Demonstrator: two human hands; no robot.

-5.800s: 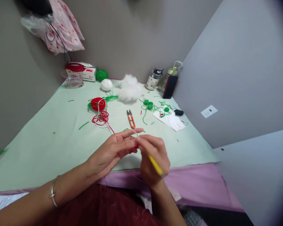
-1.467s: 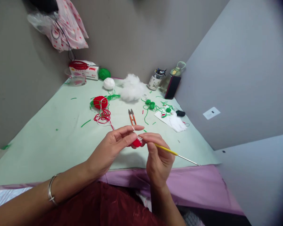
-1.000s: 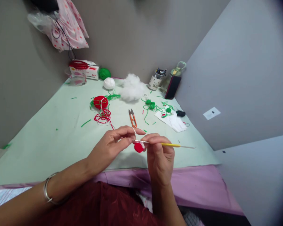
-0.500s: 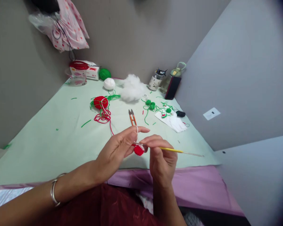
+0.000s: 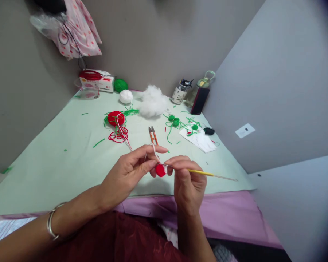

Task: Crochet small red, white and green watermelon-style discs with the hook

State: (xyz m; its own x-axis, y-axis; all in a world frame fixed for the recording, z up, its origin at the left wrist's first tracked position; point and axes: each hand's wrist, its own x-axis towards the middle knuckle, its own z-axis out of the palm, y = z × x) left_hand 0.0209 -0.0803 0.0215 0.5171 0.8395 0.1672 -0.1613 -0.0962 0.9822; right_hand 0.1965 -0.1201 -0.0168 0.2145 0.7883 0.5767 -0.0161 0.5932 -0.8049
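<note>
Between my hands is a small round red crochet piece (image 5: pixel 160 170) with white stitches along its right edge. My left hand (image 5: pixel 133 165) pinches the piece at its left side, and white yarn (image 5: pixel 155 150) passes over its raised index finger. In my right hand (image 5: pixel 190 182) is a crochet hook (image 5: pixel 200 172) with a yellow handle, held like a pencil; its metal tip lies at the top of the piece. Thread snips (image 5: pixel 153 135) with orange handles lie just beyond my left fingers, partly covered by them.
Behind are a red yarn ball (image 5: pixel 116 118), a white yarn ball (image 5: pixel 126 96), a green yarn ball (image 5: pixel 120 85) and fluffy white stuffing (image 5: pixel 152 102). Small green crocheted balls (image 5: pixel 175 121) and a tissue (image 5: pixel 199 139) lie at right. A phone (image 5: pixel 200 101) leans against a bottle (image 5: pixel 207 80).
My left hand has shifted slightly left and lower at the wrist, its thumb now against the piece. White yarn stretches more visibly toward the red ball. The right hand has barely moved.
</note>
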